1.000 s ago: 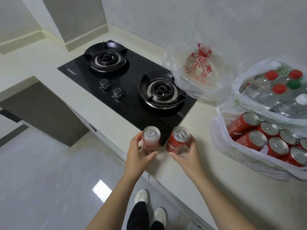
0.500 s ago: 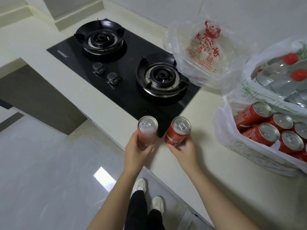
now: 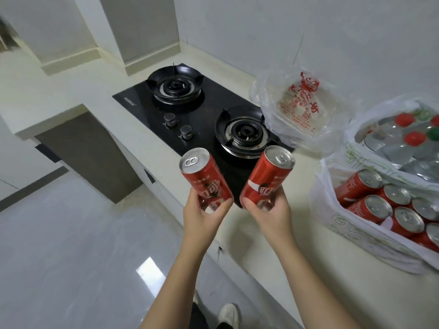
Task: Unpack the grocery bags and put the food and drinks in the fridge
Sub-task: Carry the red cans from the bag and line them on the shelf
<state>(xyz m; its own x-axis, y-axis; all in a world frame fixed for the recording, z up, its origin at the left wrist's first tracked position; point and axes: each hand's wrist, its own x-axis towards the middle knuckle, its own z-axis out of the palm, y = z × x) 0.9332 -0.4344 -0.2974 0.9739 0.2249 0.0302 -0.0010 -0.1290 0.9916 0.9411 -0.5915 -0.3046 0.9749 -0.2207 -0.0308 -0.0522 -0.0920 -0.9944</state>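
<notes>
Hob (image 3: 213, 110) set into the counter (image 3: 308, 269), knobs (image 3: 178, 125) at its near edge. Plastic bag (image 3: 301, 108) just right of the hob. Further right, bag of cans (image 3: 339, 219) in front, bag of bottles (image 3: 349, 148) behind. Left hand (image 3: 204, 217) holds the left can (image 3: 204, 179), right hand (image 3: 270, 214) the right can (image 3: 266, 179), before the hob.

We see glossy red-painted metal on the left cola can (image 3: 205, 180) and right cola can (image 3: 264, 180), with bare silvery tops. The gas hob (image 3: 215, 100) is smooth black glass. At upper right the printed bag (image 3: 301, 110) is thin, crinkled, translucent plastic. The floor (image 3: 71, 257) is polished.
</notes>
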